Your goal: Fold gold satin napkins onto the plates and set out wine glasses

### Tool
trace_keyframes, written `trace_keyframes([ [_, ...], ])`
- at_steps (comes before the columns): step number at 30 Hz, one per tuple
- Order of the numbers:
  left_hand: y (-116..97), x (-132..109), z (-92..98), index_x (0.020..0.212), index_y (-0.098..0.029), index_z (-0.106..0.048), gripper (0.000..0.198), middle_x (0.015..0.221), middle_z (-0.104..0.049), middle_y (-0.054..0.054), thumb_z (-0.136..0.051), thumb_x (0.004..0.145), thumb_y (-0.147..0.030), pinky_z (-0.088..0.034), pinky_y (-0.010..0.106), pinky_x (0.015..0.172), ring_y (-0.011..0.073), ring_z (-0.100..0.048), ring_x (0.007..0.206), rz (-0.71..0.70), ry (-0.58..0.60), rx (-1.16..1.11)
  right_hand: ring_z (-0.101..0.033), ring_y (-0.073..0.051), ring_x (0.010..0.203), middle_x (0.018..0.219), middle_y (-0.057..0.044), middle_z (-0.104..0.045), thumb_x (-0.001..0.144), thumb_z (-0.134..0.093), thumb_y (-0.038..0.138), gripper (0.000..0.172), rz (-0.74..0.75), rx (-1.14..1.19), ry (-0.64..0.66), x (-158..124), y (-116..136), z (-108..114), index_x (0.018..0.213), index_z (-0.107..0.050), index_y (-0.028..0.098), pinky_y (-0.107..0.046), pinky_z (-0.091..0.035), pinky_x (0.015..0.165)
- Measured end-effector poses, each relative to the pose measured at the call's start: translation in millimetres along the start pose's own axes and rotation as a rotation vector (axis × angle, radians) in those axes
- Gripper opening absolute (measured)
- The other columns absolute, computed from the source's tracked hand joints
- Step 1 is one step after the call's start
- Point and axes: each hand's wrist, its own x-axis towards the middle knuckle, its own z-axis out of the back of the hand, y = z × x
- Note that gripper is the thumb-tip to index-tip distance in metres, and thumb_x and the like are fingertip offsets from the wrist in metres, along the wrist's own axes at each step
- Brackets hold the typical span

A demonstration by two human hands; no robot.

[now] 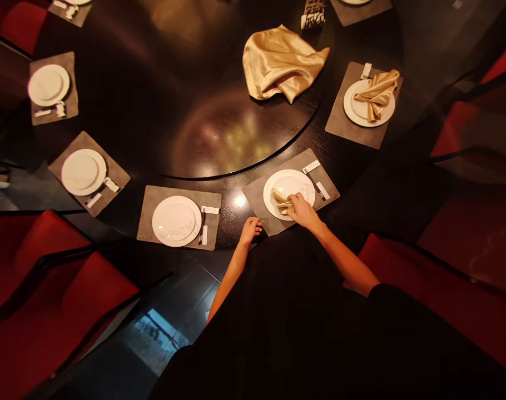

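My right hand [302, 211] grips a gold satin napkin [283, 203], pressing it onto a white plate [288, 189]. The plate sits on a grey placemat [257, 200], with black chopsticks [315, 186] and white paper pieces to its right. My left hand [250, 230] lies open at the table's edge, beside the placemat's near corner, holding nothing. Another white plate [173, 221] stands on its own placemat to the left. To the right, a folded gold napkin [377, 94] rests on a further plate [357, 111].
The dark round table [123, 211] holds several more place settings around a glossy turntable [211, 139], where a loose gold satin napkin [282, 62] lies. Red chairs [56, 278] stand along the table's near side, left and right of me.
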Motion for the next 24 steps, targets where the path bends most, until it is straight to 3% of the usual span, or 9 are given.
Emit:
trace_keyframes([
  [3, 23.2, 2.7, 29.4, 0.101, -0.021, -0.060, 0.023, 0.092, -0.072, 0.003, -0.067, 0.095, -0.042, -0.046, 0.020, 0.060, 0.0095, -0.064, 0.064, 0.058, -0.151, 0.023, -0.066, -0.031, 0.102, 0.133, -0.021, -0.060, 0.101, -0.058, 0.030, 0.034, -0.036, -0.186, 0.041, 23.1, -12.5, 9.1, 0.130, -0.063, 0.014, -0.045, -0.057, 0.098],
  [8, 58.2, -10.3, 59.8, 0.098, -0.020, -0.061, 0.022, 0.088, -0.071, 0.002, -0.066, 0.092, -0.041, -0.044, 0.020, 0.059, 0.0102, -0.063, 0.063, 0.104, -0.218, -0.018, -0.068, -0.028, 0.102, 0.137, -0.022, -0.058, 0.102, -0.061, 0.030, 0.034, -0.063, -0.356, 0.074, 48.2, -19.3, 4.9, 0.131, -0.065, 0.012, -0.041, -0.056, 0.093],
  [15, 86.0, -23.9, 61.7, 0.096, -0.021, -0.061, 0.024, 0.088, -0.072, 0.002, -0.069, 0.089, -0.043, -0.047, 0.021, 0.060, 0.0111, -0.065, 0.063, 0.122, -0.197, -0.056, -0.065, -0.026, 0.105, 0.138, -0.025, -0.059, 0.103, -0.066, 0.037, 0.045, -0.077, -0.424, 0.018, 58.8, -23.4, -9.9, 0.138, -0.064, 0.010, -0.039, -0.055, 0.092],
  [20, 83.4, -25.8, 60.8, 0.095, -0.021, -0.060, 0.030, 0.089, -0.072, 0.002, -0.071, 0.088, -0.048, -0.047, 0.021, 0.060, 0.0113, -0.066, 0.063, 0.117, -0.156, -0.006, -0.055, -0.041, 0.134, 0.154, -0.031, -0.049, 0.099, -0.067, 0.061, 0.086, -0.067, -0.364, -0.145, 48.9, -30.1, -10.3, 0.165, -0.043, 0.010, -0.057, -0.051, 0.110],
  [22, 78.8, -23.4, 63.0, 0.095, -0.022, -0.059, 0.030, 0.089, -0.071, 0.002, -0.070, 0.089, -0.048, -0.045, 0.020, 0.059, 0.0106, -0.064, 0.062, 0.109, -0.150, 0.024, -0.046, -0.043, 0.146, 0.161, -0.031, -0.042, 0.102, -0.060, 0.061, 0.084, -0.057, -0.328, -0.258, 41.6, -40.1, -5.1, 0.165, -0.042, 0.010, -0.061, -0.045, 0.117],
  [24, 73.1, -18.8, 64.7, 0.095, -0.022, -0.059, 0.027, 0.089, -0.070, 0.002, -0.069, 0.091, -0.046, -0.043, 0.019, 0.058, 0.0103, -0.064, 0.062, 0.097, -0.145, 0.056, -0.044, -0.039, 0.149, 0.159, -0.029, -0.044, 0.105, -0.051, 0.052, 0.069, -0.074, -0.255, -0.386, 34.5, -57.4, -0.9, 0.159, -0.048, 0.009, -0.058, -0.043, 0.121],
])
